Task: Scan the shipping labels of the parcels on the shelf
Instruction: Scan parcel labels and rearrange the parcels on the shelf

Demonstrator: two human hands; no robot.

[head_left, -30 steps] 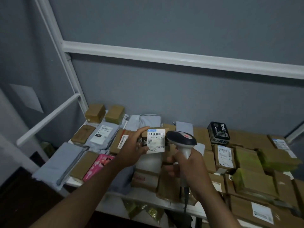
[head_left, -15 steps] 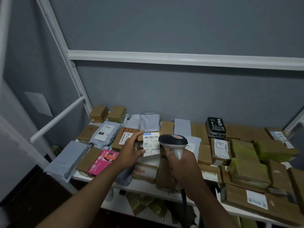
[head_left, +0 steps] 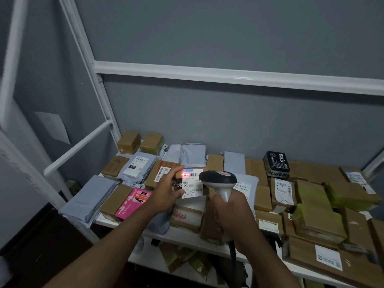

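Since a moment ago a red scan line has lit on the shipping label (head_left: 192, 183). Nearest, the right hand (head_left: 230, 213) grips the scanner (head_left: 219, 179). Left of the scanner, the left hand (head_left: 166, 191) holds the small parcel (head_left: 178, 181) above the shelf (head_left: 187, 239). Behind lie brown boxes (head_left: 128, 142).
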